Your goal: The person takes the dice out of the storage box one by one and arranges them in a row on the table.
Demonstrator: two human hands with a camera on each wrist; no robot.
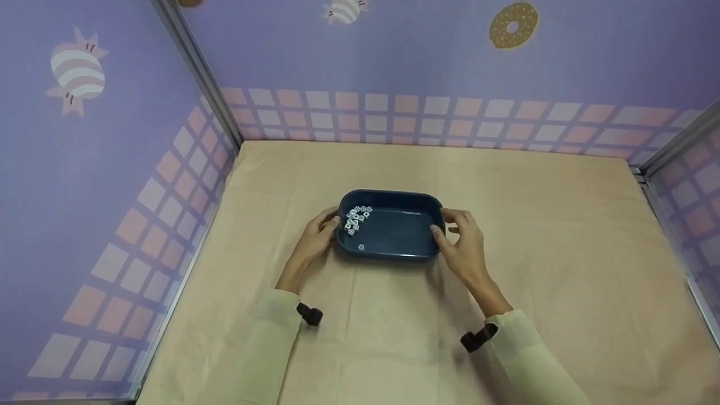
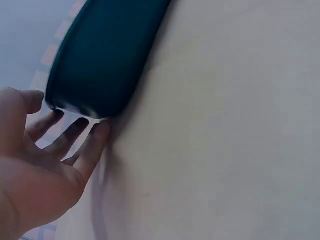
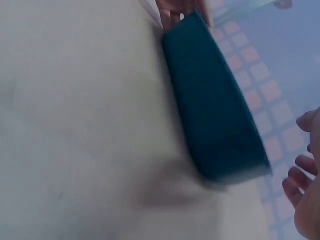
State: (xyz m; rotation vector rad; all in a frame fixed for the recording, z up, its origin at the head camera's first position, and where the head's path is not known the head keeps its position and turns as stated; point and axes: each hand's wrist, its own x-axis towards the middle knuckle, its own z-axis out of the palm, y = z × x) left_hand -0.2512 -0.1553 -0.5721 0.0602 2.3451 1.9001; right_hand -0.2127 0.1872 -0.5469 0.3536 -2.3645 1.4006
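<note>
A dark blue rectangular tray (image 1: 394,256) with raised walls is in the middle of the table. White dice (image 1: 355,220) lie clustered at its left end, and a single die (image 1: 361,247) sits near the front left corner. My left hand (image 1: 316,239) holds the tray's left end, thumb at the rim and fingertips against the outer wall (image 2: 95,65). At the right end is my right hand (image 1: 466,250), its thumb overlapping the rim in the head view. The right wrist view shows a gap between that hand's loosely bent fingers (image 3: 299,177) and the tray.
A beige cloth (image 1: 540,236) covers the table. Purple panels with pink and white squares stand behind it (image 1: 405,67), on the left (image 1: 129,185) and on the right. Dark wrist devices (image 1: 310,314) sit at both pale sleeve cuffs.
</note>
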